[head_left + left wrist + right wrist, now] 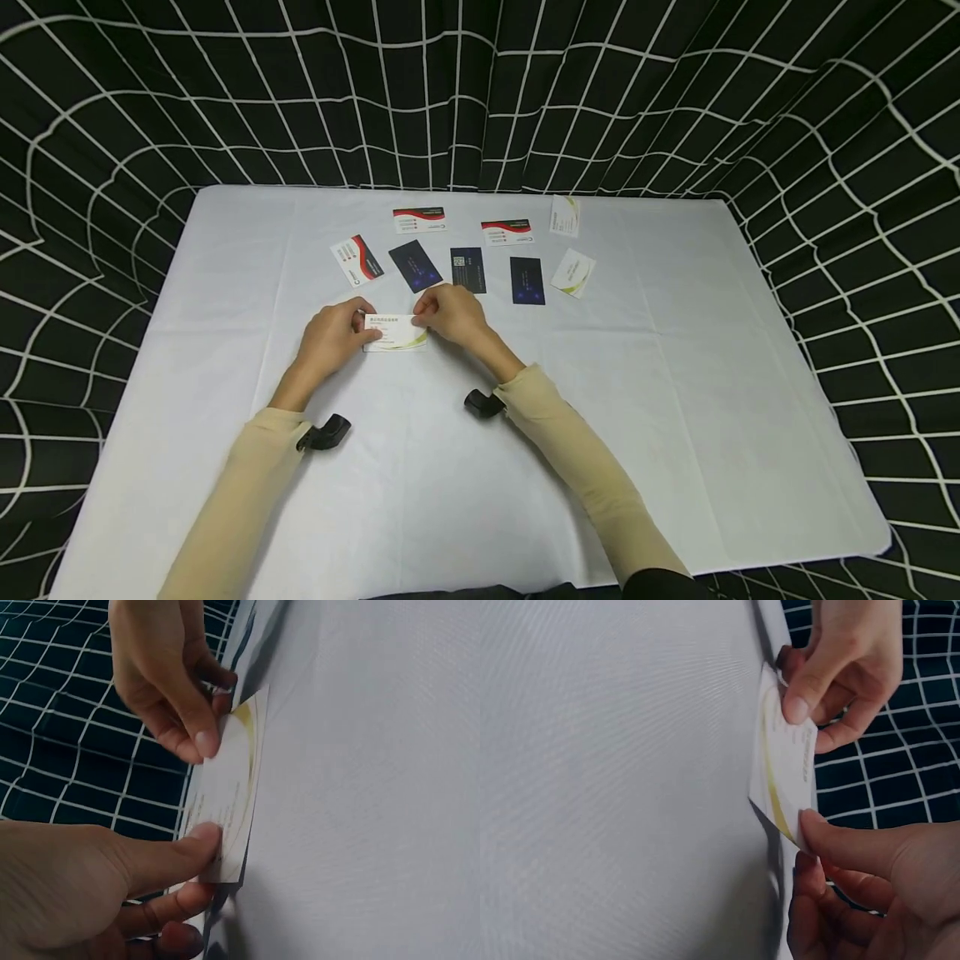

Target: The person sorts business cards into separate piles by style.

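A white business card [396,332] with a yellow-green curve and printed lines is held between both hands, low over the white table. My left hand [332,335] pinches its left end, the thumb lying on the printed face. At the upper right corner my right hand [452,315] pinches the card between thumb and fingers. Both wrist views show the card [234,780] tilted, each thumb on its face and the other fingers behind it. Just beyond the right hand lie a dark blue card [415,266] and a dark card with a QR code [468,271].
Farther back lie red, black and white cards [357,261], another dark blue card [527,281] and two white cards, one tilted [573,273]. The white tablecloth [720,400] spans the table. Black cloth with a white grid [465,75] surrounds it.
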Demonstrator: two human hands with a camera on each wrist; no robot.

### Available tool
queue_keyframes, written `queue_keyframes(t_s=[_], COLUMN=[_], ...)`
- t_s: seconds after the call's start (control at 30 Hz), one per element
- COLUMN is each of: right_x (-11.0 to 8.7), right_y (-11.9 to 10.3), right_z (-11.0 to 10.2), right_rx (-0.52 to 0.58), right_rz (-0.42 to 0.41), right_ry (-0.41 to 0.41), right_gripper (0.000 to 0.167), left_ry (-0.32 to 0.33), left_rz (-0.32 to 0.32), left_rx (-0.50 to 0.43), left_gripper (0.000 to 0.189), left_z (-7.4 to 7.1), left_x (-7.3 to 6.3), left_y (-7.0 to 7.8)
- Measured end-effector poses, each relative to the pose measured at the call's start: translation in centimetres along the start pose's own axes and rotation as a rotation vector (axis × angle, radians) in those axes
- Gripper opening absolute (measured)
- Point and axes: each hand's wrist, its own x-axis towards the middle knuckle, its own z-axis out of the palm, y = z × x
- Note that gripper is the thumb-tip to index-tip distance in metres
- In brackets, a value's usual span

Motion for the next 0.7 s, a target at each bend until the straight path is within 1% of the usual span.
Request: queue_keyframes(t_s=[0.23,0.33,0.5,0.7], right_x=[0.23,0.23,0.29,0.17], right_y=[0.17,0.21,0.28,0.29], right_z=[0.63,0.85,0.84,0.91], right_rx=[-0.073,-0.096,-0.095,-0.108], right_rz=[0.016,0.012,0.022,0.016], right_ry=[0.028,0.052,0.063,0.063], right_gripper=[0.011,0.013,0.014,0.012], left_ry=[0.019,0.026,0.035,0.058], left_rz=[-0.057,-0.059,-0.043,-0.060], left_rx=[0.053,0.062,0.067,0.129], left_gripper=[0.033,0.030,0.020,0.010], left_z=[0.42,0.55,0.65,0.76], left_x=[-0.22,-0.42,-0.47,-0.38], left_y=[0.30,0.26,0.47,0.99])
